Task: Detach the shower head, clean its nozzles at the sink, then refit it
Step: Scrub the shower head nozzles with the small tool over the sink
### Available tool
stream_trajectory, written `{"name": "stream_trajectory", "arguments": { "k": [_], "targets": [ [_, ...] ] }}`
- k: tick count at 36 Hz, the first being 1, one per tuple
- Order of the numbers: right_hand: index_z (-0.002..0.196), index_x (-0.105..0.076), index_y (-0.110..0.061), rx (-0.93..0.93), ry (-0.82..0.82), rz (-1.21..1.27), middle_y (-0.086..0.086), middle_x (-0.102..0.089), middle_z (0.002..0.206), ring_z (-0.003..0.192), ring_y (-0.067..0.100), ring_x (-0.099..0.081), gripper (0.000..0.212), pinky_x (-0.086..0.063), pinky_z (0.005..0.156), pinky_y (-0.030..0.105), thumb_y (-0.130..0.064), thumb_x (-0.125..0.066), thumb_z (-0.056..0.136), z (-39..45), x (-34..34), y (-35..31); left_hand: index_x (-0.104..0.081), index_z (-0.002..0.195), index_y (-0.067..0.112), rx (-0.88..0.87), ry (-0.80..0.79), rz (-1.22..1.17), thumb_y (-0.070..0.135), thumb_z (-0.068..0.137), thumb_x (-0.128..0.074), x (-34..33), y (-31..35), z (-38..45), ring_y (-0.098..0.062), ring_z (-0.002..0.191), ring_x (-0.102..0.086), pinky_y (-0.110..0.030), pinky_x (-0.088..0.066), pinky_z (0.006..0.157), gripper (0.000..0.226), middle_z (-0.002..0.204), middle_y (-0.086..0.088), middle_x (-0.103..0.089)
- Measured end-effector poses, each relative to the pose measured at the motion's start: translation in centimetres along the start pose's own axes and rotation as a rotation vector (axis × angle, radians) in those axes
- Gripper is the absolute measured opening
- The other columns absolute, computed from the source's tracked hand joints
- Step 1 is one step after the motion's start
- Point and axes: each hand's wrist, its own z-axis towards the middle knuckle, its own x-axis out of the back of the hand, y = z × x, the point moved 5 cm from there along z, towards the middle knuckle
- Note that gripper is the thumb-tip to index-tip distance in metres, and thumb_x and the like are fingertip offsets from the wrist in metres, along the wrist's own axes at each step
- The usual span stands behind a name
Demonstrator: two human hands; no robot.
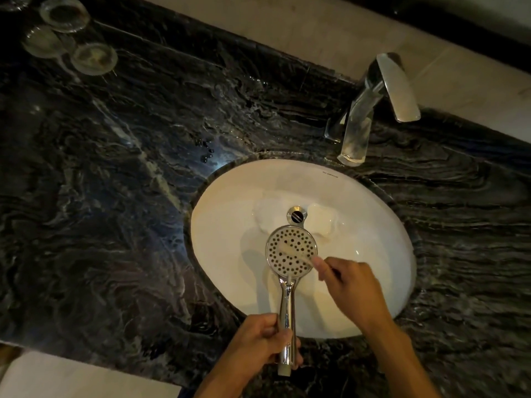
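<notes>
I've got the shower head face-up over the sink, low centre of frame, chrome handle running straight down into my left hand, fingers wrapped round it. My right hand, just right of the face, pinches a blurred brush lying across the dark-dotted nozzles

Brush blurred across shower head
</notes>
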Motion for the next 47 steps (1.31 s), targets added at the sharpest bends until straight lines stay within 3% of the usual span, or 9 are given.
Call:
{"name": "stream_trajectory", "arguments": {
  "k": [4, 7, 14, 22, 25, 31, 36, 42, 47],
  "targets": [
    [0.064, -0.059, -0.028, 0.006, -0.059, -0.042, -0.011, -0.056, 0.054, 0.056, 0.008, -0.058, 0.064, -0.049, 0.057, 0.030, -0.077, -0.025, 0.087, -1.6, -1.6, -0.1, -0.073, 0.092, 0.003, 0.003, -0.003, -0.001, 0.015, 0.089, -0.067, -0.1, 0.1, 0.0, -0.037, 0.083, -0.073, -0.043, -0.059, 0.077, 0.014, 0.088, -0.021, -0.073],
    [0.061, -0.056, -0.033, 0.014, -0.050, -0.031, -0.014, -0.052, 0.048, 0.051, 0.003, -0.054, 0.058, -0.043, 0.051, 0.025, -0.076, -0.027, 0.087, -1.1, -1.1, 0.3, -0.071, 0.096, 0.000, 0.011, -0.009, 0.003, 0.016, 0.089, -0.067, -0.1, 0.1, -0.1, -0.035, 0.083, -0.073, -0.042, -0.058, 0.077, 0.018, 0.087, -0.019, -0.074],
    [0.067, -0.064, -0.028, -0.043, 0.166, -0.027, -0.011, -0.058, 0.053, 0.055, 0.008, -0.056, 0.058, -0.037, 0.050, 0.025, -0.070, -0.031, 0.089, 2.5, 2.9, 0.9, -0.069, 0.097, -0.002, 0.002, 0.011, 0.048, 0.015, 0.087, -0.068, 0.0, 0.2, -0.2, -0.036, 0.082, -0.073, -0.044, -0.060, 0.077, 0.019, 0.086, -0.019, -0.074],
    [0.060, -0.056, -0.032, -0.011, -0.008, 0.054, -0.011, -0.050, 0.045, 0.045, 0.003, -0.051, 0.056, -0.034, 0.049, 0.020, -0.073, -0.032, 0.089, -0.5, -1.0, 0.3, -0.067, 0.099, -0.007, 0.012, 0.024, 0.042, 0.007, 0.095, -0.061, -0.1, 0.4, -0.4, -0.037, 0.081, -0.072, -0.045, -0.060, 0.079, 0.017, 0.084, -0.021, -0.073],
    [0.064, -0.060, -0.028, -0.018, -0.050, 0.002, -0.012, -0.055, 0.051, 0.053, 0.004, -0.055, 0.066, -0.043, 0.053, 0.025, -0.078, -0.024, 0.086, -2.0, -2.4, 0.4, -0.068, 0.097, -0.006, 0.015, 0.025, 0.042, 0.007, 0.095, -0.061, -0.1, 0.5, -0.3, -0.038, 0.081, -0.072, -0.045, -0.060, 0.079, 0.015, 0.085, -0.022, -0.073],
    [0.062, -0.056, -0.031, -0.032, 0.094, 0.012, -0.013, -0.048, 0.045, 0.045, 0.000, -0.050, 0.055, -0.033, 0.047, 0.021, -0.070, -0.031, 0.091, -0.4, -0.6, 1.2, -0.069, 0.098, -0.004, 0.022, 0.009, 0.046, 0.011, 0.094, -0.063, -0.1, 0.4, -0.4, -0.037, 0.082, -0.072, -0.048, -0.060, 0.082, 0.017, 0.084, -0.019, -0.074],
    [0.066, -0.060, -0.025, -0.081, 0.217, -0.020, -0.011, -0.052, 0.049, 0.051, 0.006, -0.054, 0.056, -0.041, 0.048, 0.028, -0.066, -0.034, 0.093, 1.9, 2.0, 1.8, -0.070, 0.101, -0.001, 0.024, 0.012, 0.064, 0.013, 0.092, -0.064, 0.0, 0.2, -0.4, -0.038, 0.085, -0.072, -0.046, -0.060, 0.081, 0.018, 0.088, -0.021, -0.074],
    [0.064, -0.060, -0.023, -0.070, 0.051, 0.090, -0.010, -0.050, 0.047, 0.047, 0.005, -0.052, 0.055, -0.046, 0.052, 0.032, -0.065, -0.039, 0.091, -0.1, 0.0, 1.7, -0.070, 0.095, -0.002, 0.023, 0.012, 0.027, 0.009, 0.092, -0.064, 0.0, 0.3, -0.3, -0.035, 0.080, -0.073, -0.041, -0.059, 0.074, 0.014, 0.085, -0.020, -0.074],
    [0.063, -0.055, -0.029, -0.072, -0.094, 0.071, -0.010, -0.053, 0.052, 0.056, 0.007, -0.056, 0.056, -0.050, 0.061, 0.034, -0.073, -0.028, 0.085, -2.5, -1.9, 1.6, -0.067, 0.094, -0.004, 0.025, -0.001, 0.004, 0.006, 0.095, -0.060, -0.4, 0.9, -0.6, -0.030, 0.073, -0.073, -0.032, -0.058, 0.067, 0.012, 0.081, -0.020, -0.072]
  ]
}}
